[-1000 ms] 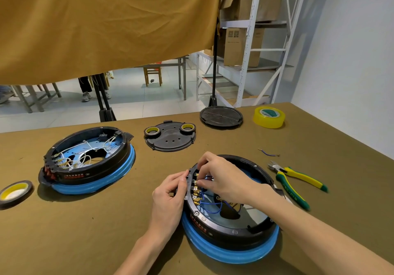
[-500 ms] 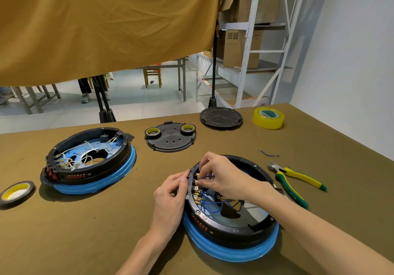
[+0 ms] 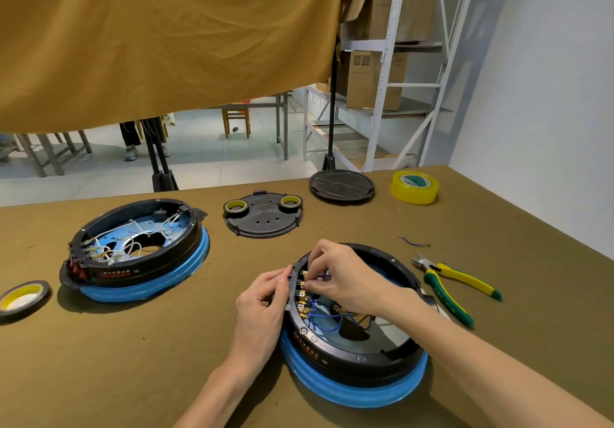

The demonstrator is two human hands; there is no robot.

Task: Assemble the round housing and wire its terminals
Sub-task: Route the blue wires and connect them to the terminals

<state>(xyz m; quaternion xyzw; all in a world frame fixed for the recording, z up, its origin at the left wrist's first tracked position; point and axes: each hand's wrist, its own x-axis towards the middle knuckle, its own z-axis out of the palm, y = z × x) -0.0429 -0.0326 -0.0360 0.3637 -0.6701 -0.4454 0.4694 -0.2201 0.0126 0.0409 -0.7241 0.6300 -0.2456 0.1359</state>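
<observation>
On the left of the desk (image 3: 99, 378) a tape roll (image 3: 23, 296) is lying flat, and beside it a second housing (image 3: 136, 251) with white wires is sitting untouched. Further right, near the middle, the left hand (image 3: 262, 308) is curling its fingers against the outer rim of the housing (image 3: 358, 338), gripping the wall just outside the terminals (image 3: 301, 294). The right hand (image 3: 345, 278) is reaching over the rim from the inside, pinching the end of a blue wire (image 3: 324, 323) at one of the upper terminals. So the housing is lying directly under and between both hands, at the near centre-right of the desk. Pliers (image 3: 455, 284) are resting just beside it on the right.

The likely trouble: the connector could be going on crooked and bending the terminal tab, or landing on the wrong tab, since the tabs are sitting close together and the fingers are hiding the joint. A tug on the looped wires could also be loosening ones already seated.
</observation>
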